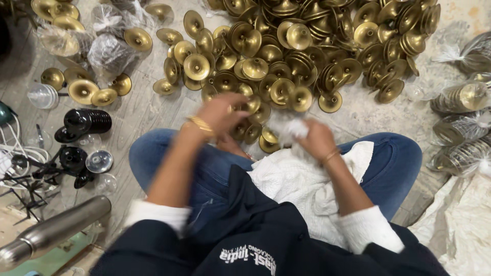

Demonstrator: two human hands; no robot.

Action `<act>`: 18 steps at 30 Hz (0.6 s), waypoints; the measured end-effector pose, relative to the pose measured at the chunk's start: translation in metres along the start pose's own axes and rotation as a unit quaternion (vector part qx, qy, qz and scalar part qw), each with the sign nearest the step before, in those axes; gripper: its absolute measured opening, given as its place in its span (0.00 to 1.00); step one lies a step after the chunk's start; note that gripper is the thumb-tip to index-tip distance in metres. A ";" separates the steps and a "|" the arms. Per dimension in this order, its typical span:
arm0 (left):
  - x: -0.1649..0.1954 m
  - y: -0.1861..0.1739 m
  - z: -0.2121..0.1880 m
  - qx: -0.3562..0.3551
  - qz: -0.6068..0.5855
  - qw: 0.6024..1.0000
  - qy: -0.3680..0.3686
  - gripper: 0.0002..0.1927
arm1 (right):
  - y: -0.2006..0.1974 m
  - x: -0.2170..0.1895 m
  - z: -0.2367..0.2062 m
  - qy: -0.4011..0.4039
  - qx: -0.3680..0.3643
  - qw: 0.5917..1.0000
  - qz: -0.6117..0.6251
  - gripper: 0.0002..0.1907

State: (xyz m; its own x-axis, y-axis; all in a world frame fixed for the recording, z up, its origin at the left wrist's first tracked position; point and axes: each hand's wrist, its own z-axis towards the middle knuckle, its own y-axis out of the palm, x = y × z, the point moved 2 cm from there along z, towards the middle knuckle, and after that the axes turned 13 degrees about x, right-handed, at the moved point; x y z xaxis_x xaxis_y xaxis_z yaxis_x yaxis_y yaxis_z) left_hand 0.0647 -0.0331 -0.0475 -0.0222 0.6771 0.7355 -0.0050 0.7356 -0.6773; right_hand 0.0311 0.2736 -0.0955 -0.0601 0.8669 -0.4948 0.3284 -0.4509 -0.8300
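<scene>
While right hand [316, 139] grips cloth [291, 129], brass pile [307, 46] crowding ahead

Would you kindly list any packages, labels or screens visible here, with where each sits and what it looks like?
Clear plastic bags of brass discs: right edge of the floor, tied, stacked.
Clear plastic bags: upper left, knotted, crumpled, brass pieces beside them.
White sack: lower right, flat, woven-looking.
Printed white logo: on the dark garment at the bottom, upside down in view.
No screens or signs.

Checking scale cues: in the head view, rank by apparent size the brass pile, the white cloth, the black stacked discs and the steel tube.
1. brass pile
2. white cloth
3. steel tube, though nearness to the camera inflates it
4. black stacked discs
</scene>
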 end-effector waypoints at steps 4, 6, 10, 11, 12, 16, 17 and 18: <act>-0.105 -0.104 -0.047 -0.166 0.028 0.935 -0.311 0.27 | 0.045 -0.023 -0.055 -0.266 -0.040 0.961 -0.060 0.25; -0.134 -0.094 -0.076 -0.241 -0.135 0.853 -0.442 0.28 | 0.069 -0.036 -0.063 -0.298 -0.040 0.953 -0.042 0.23; -0.151 -0.034 -0.061 -0.388 -0.361 0.762 -0.373 0.41 | 0.095 -0.047 -0.035 -0.354 0.015 0.935 0.027 0.25; -0.153 -0.025 -0.048 -0.385 -0.369 0.735 -0.418 0.44 | 0.099 -0.049 -0.022 -0.384 0.041 0.922 0.032 0.26; -0.153 -0.016 -0.028 -0.379 -0.375 0.710 -0.460 0.48 | 0.103 -0.051 -0.001 -0.379 0.053 0.924 0.020 0.27; -0.129 0.024 0.104 -0.257 -0.061 0.952 -0.156 0.53 | 0.115 -0.064 0.116 -0.226 -0.043 0.939 -0.254 0.14; -0.116 0.042 0.137 -0.246 -0.201 0.924 -0.212 0.44 | 0.106 -0.071 0.151 -0.128 0.074 0.987 -0.060 0.26; -0.106 0.046 0.168 -0.168 -0.185 0.959 -0.131 0.40 | 0.083 -0.073 0.180 -0.310 0.160 0.937 0.025 0.28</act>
State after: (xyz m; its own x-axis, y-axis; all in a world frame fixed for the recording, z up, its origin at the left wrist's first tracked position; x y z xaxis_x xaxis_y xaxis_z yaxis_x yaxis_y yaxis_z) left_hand -0.1015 -0.0740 -0.1586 -0.3323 0.3722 0.8666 0.2603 0.9194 -0.2950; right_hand -0.1070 0.1350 -0.1744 -0.6217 0.5976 -0.5064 0.0513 -0.6140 -0.7877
